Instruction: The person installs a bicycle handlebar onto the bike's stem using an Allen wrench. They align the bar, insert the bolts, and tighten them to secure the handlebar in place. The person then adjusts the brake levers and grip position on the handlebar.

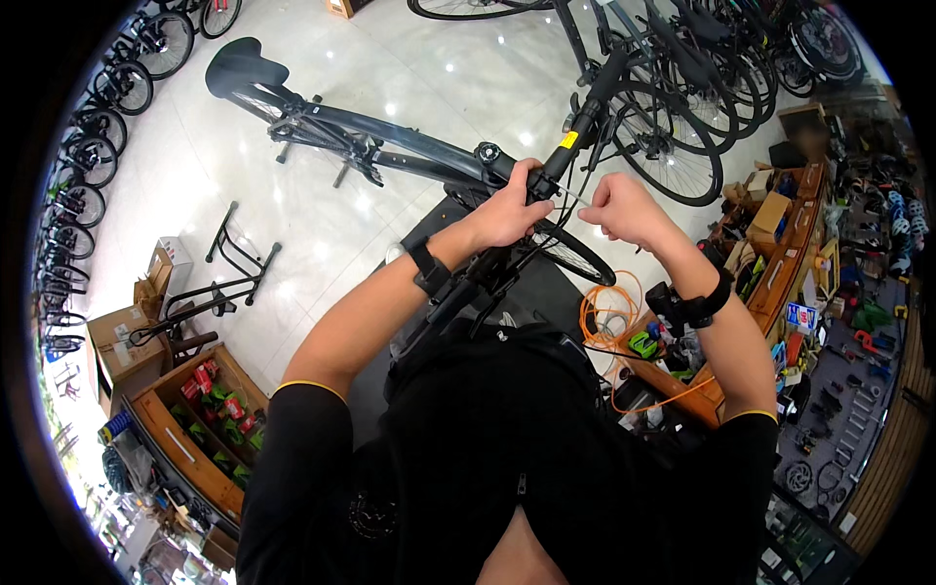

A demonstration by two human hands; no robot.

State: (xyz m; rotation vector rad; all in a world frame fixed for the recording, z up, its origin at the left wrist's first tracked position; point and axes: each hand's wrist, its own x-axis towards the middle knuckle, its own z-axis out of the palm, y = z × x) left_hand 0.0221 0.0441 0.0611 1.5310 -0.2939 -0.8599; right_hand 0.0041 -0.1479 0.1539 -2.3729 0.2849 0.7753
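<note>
A dark bicycle stands across in front of me, its saddle at the far left and its handlebar toward me on the right. My left hand is wrapped round the middle of the handlebar by the stem, thumb toward the right. Between the pinched fingers of my right hand is a thin metal rod, which looks like a hex key. Its far end points at the stem clamp beside my left hand; whether it sits in a bolt I cannot tell. Black cables curve past both hands.
More bicycles crowd the back right, and others line the left wall. A black stand and cardboard boxes are at the left. An orange hose coils at the right, near wooden drawers and a tool board.
</note>
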